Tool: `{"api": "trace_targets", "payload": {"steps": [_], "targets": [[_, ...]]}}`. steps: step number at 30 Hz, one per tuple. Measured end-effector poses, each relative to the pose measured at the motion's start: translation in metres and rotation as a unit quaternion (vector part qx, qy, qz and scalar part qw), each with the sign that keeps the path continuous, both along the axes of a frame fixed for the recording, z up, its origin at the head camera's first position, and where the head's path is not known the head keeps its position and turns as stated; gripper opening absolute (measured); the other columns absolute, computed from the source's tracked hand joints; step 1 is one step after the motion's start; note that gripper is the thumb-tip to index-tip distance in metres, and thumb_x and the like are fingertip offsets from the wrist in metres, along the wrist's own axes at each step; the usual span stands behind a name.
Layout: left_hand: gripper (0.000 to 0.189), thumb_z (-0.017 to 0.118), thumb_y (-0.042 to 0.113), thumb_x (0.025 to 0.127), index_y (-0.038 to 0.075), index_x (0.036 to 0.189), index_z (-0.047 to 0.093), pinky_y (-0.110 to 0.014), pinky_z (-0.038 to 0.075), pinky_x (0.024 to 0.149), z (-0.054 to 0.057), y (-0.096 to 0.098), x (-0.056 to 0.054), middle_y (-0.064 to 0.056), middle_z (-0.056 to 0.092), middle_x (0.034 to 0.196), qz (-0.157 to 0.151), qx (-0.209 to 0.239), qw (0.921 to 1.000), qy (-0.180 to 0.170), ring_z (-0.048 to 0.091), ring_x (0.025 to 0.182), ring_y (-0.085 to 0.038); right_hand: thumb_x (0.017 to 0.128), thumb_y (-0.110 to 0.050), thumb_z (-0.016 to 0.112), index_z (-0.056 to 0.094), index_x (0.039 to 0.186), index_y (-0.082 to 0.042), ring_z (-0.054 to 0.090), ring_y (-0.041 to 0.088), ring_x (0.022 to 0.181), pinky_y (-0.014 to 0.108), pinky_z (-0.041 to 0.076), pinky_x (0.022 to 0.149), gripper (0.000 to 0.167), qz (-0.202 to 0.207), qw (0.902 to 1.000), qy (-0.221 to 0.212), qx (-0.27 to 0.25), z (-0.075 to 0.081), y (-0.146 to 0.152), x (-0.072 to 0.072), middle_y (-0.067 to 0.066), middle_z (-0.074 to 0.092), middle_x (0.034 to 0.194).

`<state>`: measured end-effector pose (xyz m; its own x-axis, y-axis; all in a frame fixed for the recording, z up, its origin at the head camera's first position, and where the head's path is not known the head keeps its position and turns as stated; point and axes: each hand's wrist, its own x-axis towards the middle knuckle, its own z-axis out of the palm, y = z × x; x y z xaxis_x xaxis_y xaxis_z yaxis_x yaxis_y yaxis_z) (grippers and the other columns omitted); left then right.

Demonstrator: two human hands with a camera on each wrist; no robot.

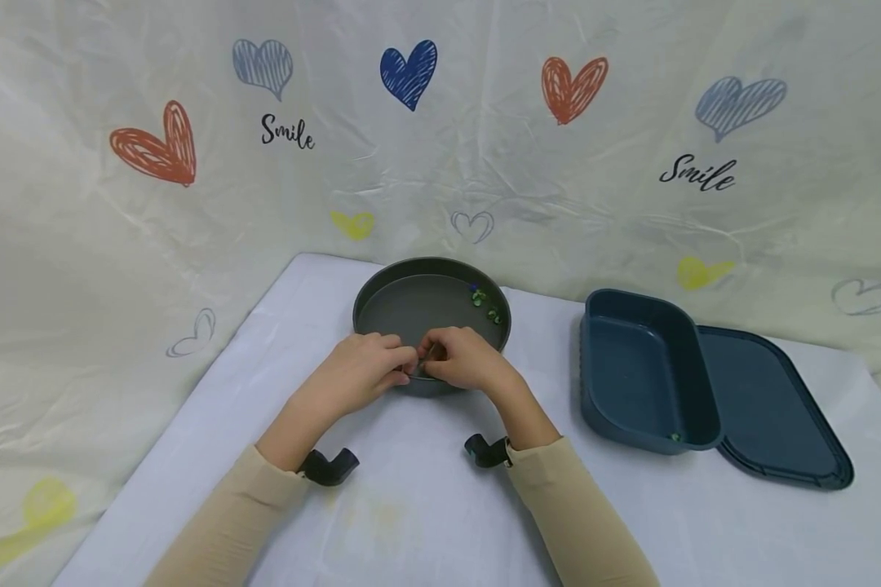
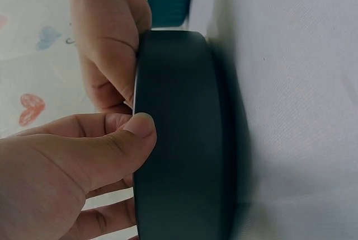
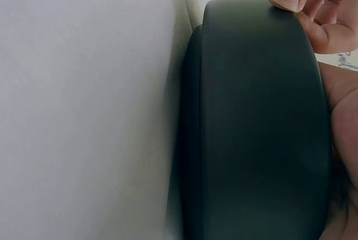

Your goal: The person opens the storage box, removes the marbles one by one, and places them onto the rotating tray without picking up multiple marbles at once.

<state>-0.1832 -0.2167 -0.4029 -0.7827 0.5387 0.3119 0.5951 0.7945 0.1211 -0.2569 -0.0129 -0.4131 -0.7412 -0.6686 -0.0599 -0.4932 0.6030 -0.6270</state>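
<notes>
A round dark pan (image 1: 411,306) stands on the white table, with a few small green pieces (image 1: 479,298) and a blue bit (image 1: 473,287) along its inner right side. My left hand (image 1: 363,367) pinches the near rim, its thumb (image 2: 134,133) over the outer wall and its forefinger inside. Beside it my right hand (image 1: 461,359) reaches over the same rim with curled fingers, the fingertips close to those of my left hand. I cannot tell whether the right fingers hold something; the pan wall and the hand itself hide the tips in the right wrist view.
Right of the pan stands a deep blue rectangular container (image 1: 631,367) with a small green piece (image 1: 676,437) in its near corner. A flat blue lid (image 1: 771,408) lies beside it, partly behind it. A cloth printed with hearts (image 1: 484,163) hangs behind the table.
</notes>
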Motion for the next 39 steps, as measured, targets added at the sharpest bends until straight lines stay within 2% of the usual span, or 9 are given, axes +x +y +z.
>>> {"api": "trace_targets", "payload": {"steps": [10,15,18,20,25,27,31,35,39], "targets": [[0.015,0.08,0.026,0.084,0.024,0.092,0.068,-0.027,0.043,0.06,0.001,0.001,0.0,0.008,0.058,0.079,-0.001,-0.002,1.0,-0.002,0.053,0.066,-0.013,0.091,-0.016,0.069,0.07,0.101,-0.018,0.063,0.009,0.078,0.031,0.051,0.073,0.01,-0.011,0.9999,0.004,0.01,0.001,0.0,0.001,-0.005,0.07,0.088],[0.015,0.08,0.026,0.084,0.023,0.092,0.068,-0.026,0.043,0.06,0.003,-0.001,-0.001,0.009,0.058,0.079,0.0,-0.007,1.0,0.0,0.052,0.065,-0.012,0.091,-0.016,0.068,0.07,0.101,-0.017,0.063,0.008,0.077,0.03,0.051,0.073,0.01,-0.006,1.0,0.001,-0.005,0.003,-0.001,0.0,-0.005,0.07,0.087],[0.016,0.081,0.026,0.084,0.024,0.092,0.067,-0.027,0.044,0.06,0.003,-0.001,-0.001,0.009,0.058,0.079,0.002,-0.006,1.0,0.001,0.052,0.065,-0.012,0.092,-0.016,0.067,0.069,0.102,-0.017,0.063,0.01,0.078,0.03,0.052,0.072,0.011,0.005,0.9991,-0.015,-0.039,0.004,0.001,-0.003,-0.005,0.07,0.089],[0.015,0.08,0.026,0.084,0.024,0.091,0.067,-0.027,0.044,0.06,0.003,-0.001,-0.002,0.009,0.058,0.08,0.001,-0.004,1.0,-0.002,0.053,0.066,-0.012,0.093,-0.016,0.066,0.07,0.104,-0.015,0.065,0.015,0.079,0.031,0.054,0.072,0.012,0.007,0.9959,-0.043,-0.079,0.006,0.005,-0.005,-0.003,0.07,0.091],[0.015,0.08,0.025,0.085,0.025,0.092,0.067,-0.028,0.047,0.063,0.001,0.0,-0.001,0.011,0.06,0.082,-0.006,0.0,0.9999,-0.011,0.057,0.069,-0.012,0.095,-0.016,0.066,0.069,0.107,-0.011,0.068,0.028,0.086,0.04,0.058,0.078,0.014,-0.008,0.977,-0.099,-0.189,0.018,0.025,-0.006,0.005,0.068,0.1],[0.015,0.08,0.025,0.085,0.025,0.092,0.067,-0.028,0.048,0.063,-0.001,-0.001,-0.001,0.012,0.061,0.082,-0.004,0.003,0.9999,-0.011,0.059,0.07,-0.012,0.096,-0.016,0.066,0.068,0.108,-0.011,0.067,0.028,0.087,0.042,0.058,0.079,0.014,-0.016,0.9742,-0.089,-0.206,0.026,0.039,-0.005,0.007,0.067,0.101],[0.015,0.081,0.024,0.085,0.025,0.092,0.067,-0.028,0.048,0.063,-0.002,-0.002,0.001,0.013,0.061,0.083,0.002,0.004,0.9999,-0.013,0.06,0.071,-0.011,0.097,-0.019,0.067,0.068,0.109,-0.013,0.065,0.023,0.085,0.038,0.056,0.077,0.014,-0.045,0.9794,-0.047,-0.191,0.04,0.076,0.0,0.009,0.068,0.099],[0.015,0.081,0.023,0.085,0.025,0.091,0.067,-0.028,0.047,0.064,-0.002,-0.002,0.001,0.013,0.061,0.082,-0.001,0.005,0.9999,-0.01,0.06,0.071,-0.011,0.098,-0.024,0.066,0.068,0.11,-0.013,0.066,0.02,0.086,0.03,0.055,0.076,0.016,-0.095,0.9816,-0.003,-0.166,0.049,0.12,0.011,0.007,0.069,0.1],[0.015,0.081,0.023,0.085,0.024,0.09,0.066,-0.027,0.047,0.064,-0.001,-0.001,-0.001,0.012,0.06,0.082,-0.007,0.007,0.9999,-0.008,0.059,0.071,-0.011,0.099,-0.024,0.065,0.068,0.11,-0.013,0.067,0.015,0.084,0.024,0.055,0.073,0.016,-0.149,0.9763,0.051,-0.149,0.052,0.16,0.019,0.005,0.069,0.104]]}}
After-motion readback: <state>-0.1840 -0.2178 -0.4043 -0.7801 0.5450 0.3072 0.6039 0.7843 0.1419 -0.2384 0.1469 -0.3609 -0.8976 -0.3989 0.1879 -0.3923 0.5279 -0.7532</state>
